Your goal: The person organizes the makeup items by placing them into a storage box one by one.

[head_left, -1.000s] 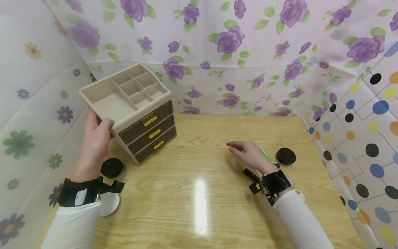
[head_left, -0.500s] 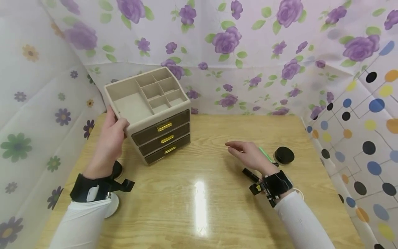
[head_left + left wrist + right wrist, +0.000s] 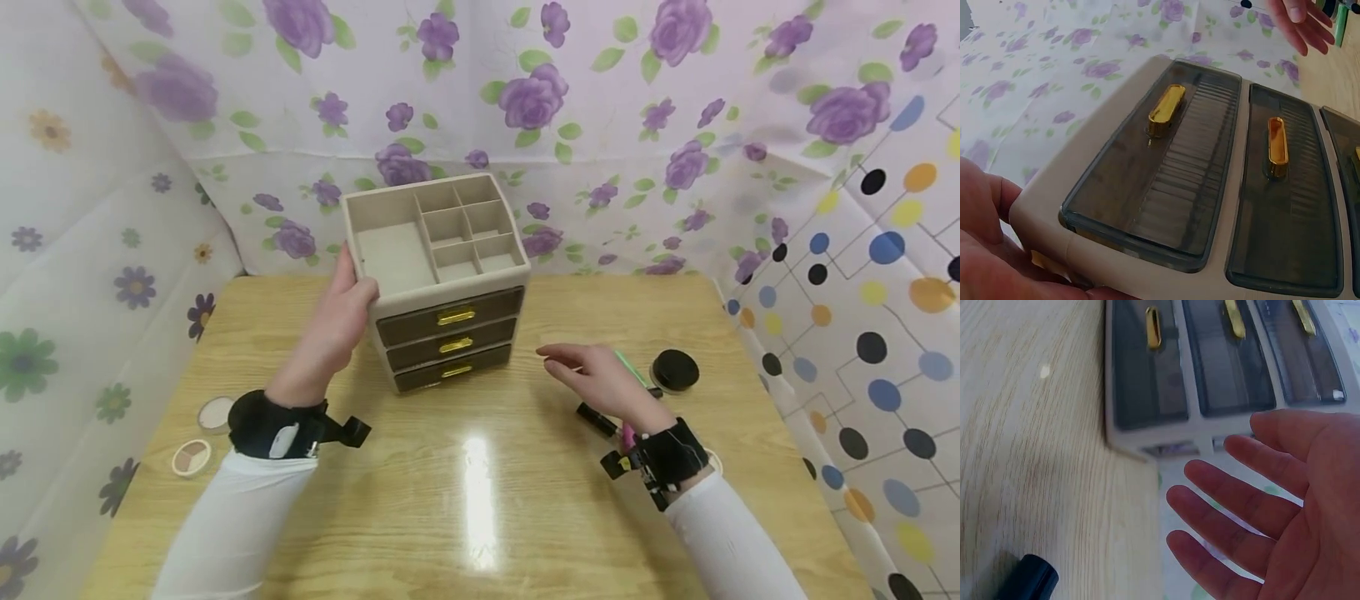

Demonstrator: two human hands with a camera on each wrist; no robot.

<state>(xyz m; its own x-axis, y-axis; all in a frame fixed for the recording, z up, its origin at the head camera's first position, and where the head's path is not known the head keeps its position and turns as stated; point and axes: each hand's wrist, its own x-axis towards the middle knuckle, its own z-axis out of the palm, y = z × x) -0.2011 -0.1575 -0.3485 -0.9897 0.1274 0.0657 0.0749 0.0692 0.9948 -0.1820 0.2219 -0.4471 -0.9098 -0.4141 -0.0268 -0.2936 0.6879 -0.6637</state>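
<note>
A beige desk organizer (image 3: 450, 293) stands left of the table's middle in the head view. Its top has one large compartment and several small ones; below are three dark, see-through drawers (image 3: 1154, 175) with gold handles (image 3: 1167, 110), all closed. My left hand (image 3: 330, 333) grips its left side, thumb at the top rim and the other fingers partly hidden. To the right, my right hand (image 3: 603, 383) hovers palm inward with loosely extended fingers (image 3: 1235, 500), apart from the organizer and holding nothing.
Near my right hand lie a black-lidded round jar (image 3: 675, 370), a green stick (image 3: 632, 367), a black tube (image 3: 596, 419) and a partly hidden pink item (image 3: 628, 435). A pan of powder shades (image 3: 191, 457) and a pale disc (image 3: 216, 414) lie left. Floral cloth (image 3: 480, 100) hangs behind.
My left hand has carried the organizer rightward toward the middle, and its front has turned to face me more squarely. Two round items at left have come into view. My right hand has hardly moved.
</note>
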